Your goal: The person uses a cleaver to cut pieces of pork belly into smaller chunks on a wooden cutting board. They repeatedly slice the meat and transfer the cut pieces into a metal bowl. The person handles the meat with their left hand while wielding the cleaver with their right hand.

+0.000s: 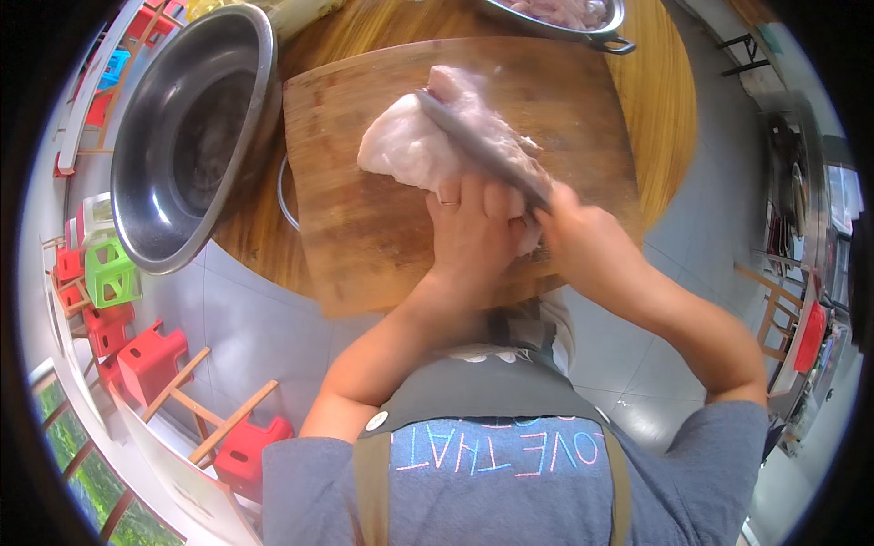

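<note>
A large piece of pale raw meat (403, 147) lies on a wooden cutting board (362, 252). My left hand (471, 218) presses on the near end of the meat, with a ring on one finger. In my right hand (580, 235) is the handle of a knife (478, 147), mostly hidden by the fingers. Its dark blade points away to the upper left and lies across the meat, close to the left fingers. The far tip of the blade meets a pinkish cleft in the meat. Motion blurs the right hand and the blade slightly.
Under the board is a round wooden table (666, 123). A large metal basin (198, 136) stands tilted to the left. At the far right a metal pan (611, 20) holds cut pale meat. Red plastic stools (153, 365) and a green stool (113, 273) stand on the left floor.
</note>
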The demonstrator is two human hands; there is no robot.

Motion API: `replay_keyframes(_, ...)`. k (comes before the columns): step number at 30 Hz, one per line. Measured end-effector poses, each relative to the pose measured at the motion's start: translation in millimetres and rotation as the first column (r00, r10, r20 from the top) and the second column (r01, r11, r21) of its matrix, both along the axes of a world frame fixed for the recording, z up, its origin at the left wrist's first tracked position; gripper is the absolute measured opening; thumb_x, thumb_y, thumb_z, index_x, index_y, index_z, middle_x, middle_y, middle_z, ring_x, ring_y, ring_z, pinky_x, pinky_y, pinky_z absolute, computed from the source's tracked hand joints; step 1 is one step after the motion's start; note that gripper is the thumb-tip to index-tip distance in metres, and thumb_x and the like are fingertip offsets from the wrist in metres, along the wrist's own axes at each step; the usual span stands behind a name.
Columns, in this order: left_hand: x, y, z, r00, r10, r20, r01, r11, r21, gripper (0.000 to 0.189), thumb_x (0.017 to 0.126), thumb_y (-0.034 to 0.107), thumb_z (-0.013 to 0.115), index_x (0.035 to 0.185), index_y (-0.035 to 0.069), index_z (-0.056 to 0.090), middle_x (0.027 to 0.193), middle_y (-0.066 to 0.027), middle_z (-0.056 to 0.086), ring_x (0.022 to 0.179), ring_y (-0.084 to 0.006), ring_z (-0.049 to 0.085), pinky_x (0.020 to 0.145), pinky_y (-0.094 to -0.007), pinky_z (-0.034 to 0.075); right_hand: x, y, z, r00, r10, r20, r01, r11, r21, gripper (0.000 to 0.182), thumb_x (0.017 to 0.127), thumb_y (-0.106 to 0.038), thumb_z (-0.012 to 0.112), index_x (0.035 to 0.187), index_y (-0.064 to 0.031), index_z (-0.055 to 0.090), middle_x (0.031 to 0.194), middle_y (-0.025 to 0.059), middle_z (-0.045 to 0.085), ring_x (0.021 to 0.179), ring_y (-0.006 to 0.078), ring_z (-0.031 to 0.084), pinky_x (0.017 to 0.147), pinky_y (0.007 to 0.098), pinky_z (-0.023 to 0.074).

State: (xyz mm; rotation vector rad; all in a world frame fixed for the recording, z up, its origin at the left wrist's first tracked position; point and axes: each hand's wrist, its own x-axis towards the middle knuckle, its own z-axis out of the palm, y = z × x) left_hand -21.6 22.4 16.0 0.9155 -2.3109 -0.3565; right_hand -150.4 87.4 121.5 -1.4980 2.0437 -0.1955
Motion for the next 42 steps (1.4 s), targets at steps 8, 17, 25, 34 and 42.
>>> replay_keyframes(8,3.9,-10.7,-11.0,0.996,0.038,-0.086,-0.035,0.999,0.028,0.034,0.064,0.021,0.071,0.093,0.013,0.056,0.098,-0.0107,0.051,0.096,-0.0329,0.047,0.075,-0.0475,0.038,1.3,42.7,0.1,0.992,-0.119,0.047,0.117,0.992,0.038,0.021,0.095,-0.013,0.050,0.093,0.0056,0.042,0.069,0.0328,0.059,0.072,0.0529,0.059,0.065,0.0570,0.0472)
replay_keyframes(17,10.7,1.5,-3.5,1.000,-0.025,-0.009,0.026,0.999,0.038,0.036,0.067,0.026,0.072,0.093,0.009,0.054,0.097,-0.0099,0.052,0.094,-0.0305,0.048,0.075,-0.0464,0.038,6.8,-52.3,-19.2,0.992,-0.058,0.113,0.068,0.994,-0.086,0.022,0.093,-0.013,0.050,0.098,0.0082,0.048,0.079,0.0342,0.060,0.080,0.0524,0.059,0.070,0.0559,0.0474)
replay_keyframes(25,18.2,-1.8,-1.6,0.998,0.018,-0.059,-0.016,0.999,0.034,0.037,0.068,0.023,0.070,0.097,0.007,0.053,0.098,-0.0105,0.051,0.096,-0.0319,0.048,0.079,-0.0452,0.039,-3.4,18.9,-7.5,0.980,-0.156,0.127,0.158,0.987,0.000,0.027,0.096,-0.017,0.050,0.109,0.0066,0.048,0.081,0.0341,0.061,0.081,0.0513,0.059,0.070,0.0552,0.0474)
replay_keyframes(34,29.3,-6.9,2.6,0.989,-0.091,-0.115,0.102,0.990,0.093,0.041,0.069,0.017,0.073,0.106,0.010,0.057,0.105,-0.0076,0.053,0.105,-0.0304,0.048,0.085,-0.0460,0.037,-21.9,-15.0,10.0,0.849,-0.377,0.371,0.321,0.925,0.205,0.020,0.098,-0.020,0.050,0.093,-0.0005,0.051,0.063,0.0109,0.056,0.049,0.0180,0.054,0.044,0.0344,0.0448)
replay_keyframes(42,59.6,3.9,11.2,0.983,-0.036,-0.178,0.071,0.978,0.195,0.040,0.068,0.012,0.071,0.105,0.006,0.055,0.112,-0.0100,0.056,0.106,-0.0338,0.050,0.094,-0.0447,0.034,-13.7,32.1,18.1,0.894,-0.295,0.338,0.367,0.915,-0.170,0.018,0.096,-0.015,0.055,0.093,-0.0004,0.045,0.057,0.0194,0.049,0.046,0.0295,0.054,0.046,0.0436,0.0386)
